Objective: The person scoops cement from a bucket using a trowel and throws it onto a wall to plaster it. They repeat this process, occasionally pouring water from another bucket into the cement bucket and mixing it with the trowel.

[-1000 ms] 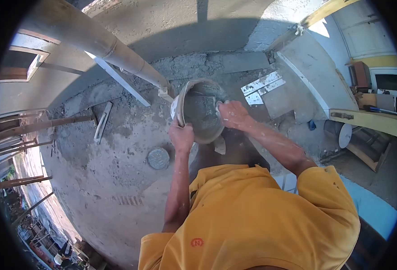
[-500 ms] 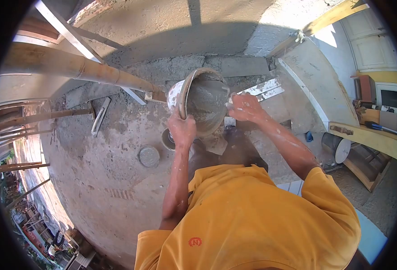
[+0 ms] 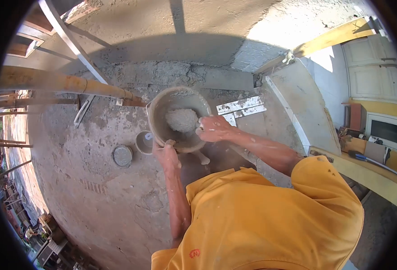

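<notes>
A mortar-smeared bucket (image 3: 157, 128) stands in front of my legs, its mouth turned up towards me. My left hand (image 3: 168, 157) is closed on the rim at its near left side. Over the right part of the rim, my right hand (image 3: 215, 129) makes a fist around what looks like a trowel handle, largely hidden by the fingers. Wet grey mortar (image 3: 182, 120) lies heaped inside the bucket and covers the trowel's blade. Just left of the bucket is a small open pail (image 3: 143, 141).
A round mortar-covered lid or disc (image 3: 122, 155) lies on the rough floor. Speckled white strips (image 3: 241, 106) lie beyond the bucket. At left, a bamboo pole (image 3: 63, 82) slants across. A pale board (image 3: 297, 99) leans at right near a yellow plank (image 3: 365, 173).
The bucket has come lower and left in view and gone from tilted to more upright. My right hand has moved inward over its mouth, and heaped mortar now shows inside.
</notes>
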`<state>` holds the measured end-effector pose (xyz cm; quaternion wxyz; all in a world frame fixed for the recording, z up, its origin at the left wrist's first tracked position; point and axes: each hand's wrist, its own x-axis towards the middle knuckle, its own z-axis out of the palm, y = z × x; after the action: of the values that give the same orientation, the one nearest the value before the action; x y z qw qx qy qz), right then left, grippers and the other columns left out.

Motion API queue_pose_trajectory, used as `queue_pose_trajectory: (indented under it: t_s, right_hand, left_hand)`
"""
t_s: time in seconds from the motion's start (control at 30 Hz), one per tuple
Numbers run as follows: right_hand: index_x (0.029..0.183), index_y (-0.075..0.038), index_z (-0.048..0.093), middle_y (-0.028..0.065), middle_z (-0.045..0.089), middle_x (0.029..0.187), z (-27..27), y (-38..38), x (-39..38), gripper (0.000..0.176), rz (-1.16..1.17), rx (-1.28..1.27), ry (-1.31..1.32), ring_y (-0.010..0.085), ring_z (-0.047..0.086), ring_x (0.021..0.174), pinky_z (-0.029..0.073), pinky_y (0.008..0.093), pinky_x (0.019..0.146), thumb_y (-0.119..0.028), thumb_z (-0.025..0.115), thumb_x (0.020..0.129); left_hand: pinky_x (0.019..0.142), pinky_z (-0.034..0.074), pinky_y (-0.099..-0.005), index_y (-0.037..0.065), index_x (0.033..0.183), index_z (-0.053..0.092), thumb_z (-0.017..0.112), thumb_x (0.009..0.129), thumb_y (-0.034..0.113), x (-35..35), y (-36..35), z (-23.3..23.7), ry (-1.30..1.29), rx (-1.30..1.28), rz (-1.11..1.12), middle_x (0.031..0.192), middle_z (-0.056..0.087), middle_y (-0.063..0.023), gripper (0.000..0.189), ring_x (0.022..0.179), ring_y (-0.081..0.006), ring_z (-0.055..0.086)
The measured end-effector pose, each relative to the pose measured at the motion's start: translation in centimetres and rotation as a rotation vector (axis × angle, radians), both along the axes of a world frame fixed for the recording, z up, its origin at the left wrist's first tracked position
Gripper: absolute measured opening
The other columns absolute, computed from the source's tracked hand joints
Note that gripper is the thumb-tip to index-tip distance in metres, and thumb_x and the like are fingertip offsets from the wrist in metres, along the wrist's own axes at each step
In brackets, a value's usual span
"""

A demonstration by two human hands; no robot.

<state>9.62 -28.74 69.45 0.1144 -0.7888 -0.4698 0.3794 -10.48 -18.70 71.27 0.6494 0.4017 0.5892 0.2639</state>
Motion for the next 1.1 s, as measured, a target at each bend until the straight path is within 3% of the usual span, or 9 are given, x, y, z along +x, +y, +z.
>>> queue_pose_trajectory:
  t_s: [0.07,0.23,0.4,0.5,0.6,0.7,0.8,1.0,1.1]
  right_hand:
    - [0.108,0.008,0.076,0.0338,0.076,0.106,3.3,-0.3,1.0,0.048,0.045,-0.158,0.070,0.0502,0.074,0.107,0.058,0.0556,0.095,-0.036,0.061,0.098]
    - [0.098,0.007,0.075,0.0326,0.076,0.097,3.7,-4.5,-0.4,0.044,0.055,-0.045,0.019,0.0494,0.075,0.099,0.058,0.0565,0.092,-0.036,0.063,0.095]
    - [0.095,0.007,0.074,0.0305,0.076,0.093,3.1,-8.1,-3.3,0.043,0.013,0.074,0.038,0.0491,0.075,0.095,0.058,0.0574,0.091,-0.036,0.065,0.092]
    - [0.096,0.007,0.074,0.0301,0.076,0.095,2.9,-8.7,-2.3,0.044,0.044,0.044,0.043,0.0490,0.075,0.096,0.058,0.0575,0.092,-0.036,0.065,0.092]
    - [0.098,0.007,0.074,0.0305,0.077,0.100,3.3,-10.1,-3.1,0.044,0.030,0.080,0.049,0.0487,0.075,0.101,0.058,0.0574,0.092,-0.036,0.066,0.092]
    - [0.102,0.006,0.074,0.0304,0.077,0.105,7.4,-9.6,0.6,0.045,0.052,0.106,-0.037,0.0481,0.074,0.106,0.057,0.0581,0.092,-0.038,0.068,0.093]
    - [0.110,0.005,0.071,0.0294,0.076,0.102,10.3,-8.1,4.8,0.049,0.128,0.275,-0.230,0.0480,0.074,0.105,0.057,0.0590,0.090,-0.042,0.070,0.094]
    - [0.120,0.002,0.069,0.0293,0.075,0.099,24.3,-3.3,9.4,0.047,0.271,0.618,-0.471,0.0498,0.072,0.100,0.056,0.0586,0.088,-0.039,0.073,0.097]
    - [0.104,0.001,0.072,0.0259,0.075,0.094,31.9,-1.2,8.7,0.037,0.389,0.765,-0.381,0.0459,0.074,0.092,0.057,0.0535,0.084,-0.034,0.074,0.094]
  left_hand:
    - [0.085,0.057,-0.0317,-0.001,0.130,0.066,0.059,0.083,-0.013,0.2,-1.6,0.3,-0.100,0.080,0.069,0.114,0.068,-0.0066,0.049,0.095,-0.0184,0.067]
    - [0.078,0.061,-0.0340,0.001,0.134,0.062,0.060,0.082,-0.011,-2.4,-4.7,-2.0,-0.052,0.020,0.106,0.119,0.067,-0.0078,0.053,0.100,-0.0215,0.068]
    - [0.081,0.064,-0.0411,0.003,0.142,0.058,0.056,0.079,-0.013,-4.8,-7.8,-3.1,-0.078,-0.013,0.124,0.127,0.065,-0.0115,0.065,0.105,-0.0264,0.068]
    - [0.094,0.060,-0.0405,0.000,0.146,0.059,0.059,0.076,-0.013,-5.1,-10.4,-0.9,-0.082,-0.066,0.221,0.139,0.063,-0.0137,0.071,0.115,-0.0285,0.066]
    - [0.090,0.062,-0.0414,0.001,0.147,0.058,0.058,0.076,-0.012,-8.6,-12.3,-2.9,-0.024,-0.020,0.240,0.140,0.062,-0.0145,0.072,0.113,-0.0299,0.066]
    - [0.080,0.066,-0.0424,0.000,0.151,0.054,0.058,0.076,-0.013,-10.6,-15.2,-0.3,0.089,-0.059,0.274,0.139,0.063,-0.0165,0.076,0.110,-0.0310,0.068]
    - [0.087,0.065,-0.0453,-0.002,0.153,0.053,0.057,0.076,-0.017,-14.2,-17.7,-5.1,-0.095,-0.005,0.466,0.143,0.064,-0.0190,0.079,0.116,-0.0336,0.070]
    - [0.090,0.063,-0.0497,-0.002,0.153,0.053,0.057,0.081,-0.014,-21.3,-24.3,-8.3,0.033,-0.071,0.693,0.141,0.064,-0.0197,0.073,0.116,-0.0353,0.070]
    - [0.087,0.065,-0.0585,-0.001,0.155,0.050,0.056,0.085,-0.010,-24.5,-27.2,-12.6,0.147,-0.057,0.811,0.143,0.062,-0.0217,0.071,0.114,-0.0375,0.070]
